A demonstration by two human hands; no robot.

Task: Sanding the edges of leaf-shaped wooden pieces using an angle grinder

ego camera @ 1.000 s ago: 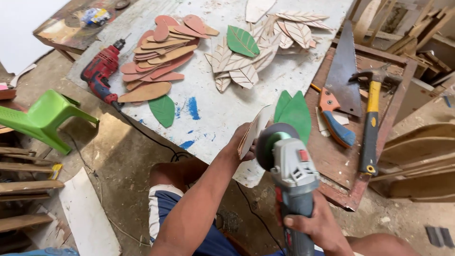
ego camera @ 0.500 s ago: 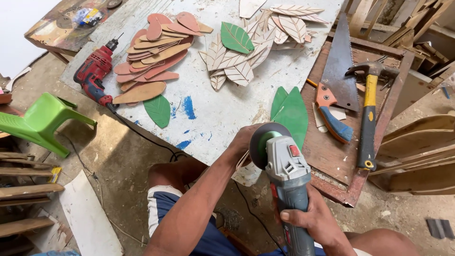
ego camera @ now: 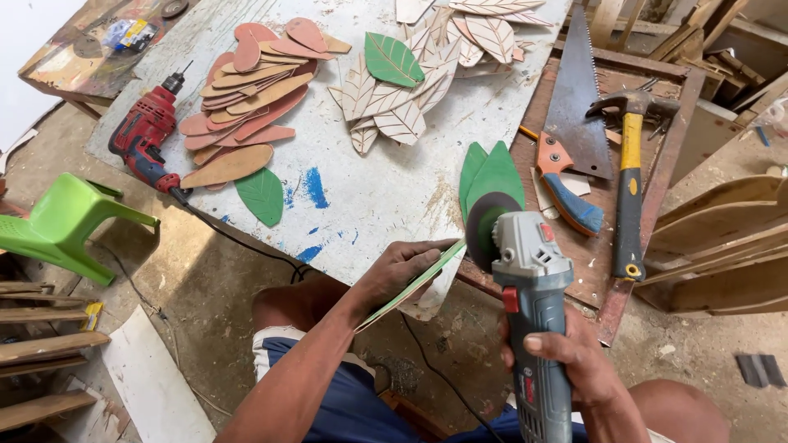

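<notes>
My left hand (ego camera: 400, 272) grips a thin green leaf-shaped wooden piece (ego camera: 410, 285) edge-on, its tip held against the disc of an angle grinder (ego camera: 525, 279). My right hand (ego camera: 566, 361) is wrapped around the grinder's grey-blue body, the disc pointing up toward the table edge. Two green painted leaves (ego camera: 492, 176) lie on the white tabletop (ego camera: 394, 197) just beyond the disc.
On the tabletop lie a pile of reddish-brown wooden leaves (ego camera: 246, 90), pale carved leaves (ego camera: 410, 90), one green leaf (ego camera: 263, 195) and a red drill (ego camera: 144, 135). A handsaw (ego camera: 574, 107) and hammer (ego camera: 630, 164) rest on the right. A green plastic stool (ego camera: 66, 226) stands left.
The green leaf piece in my left hand has turned edge-on and moved against the grinder disc. The grinder has shifted slightly left and down in view.
</notes>
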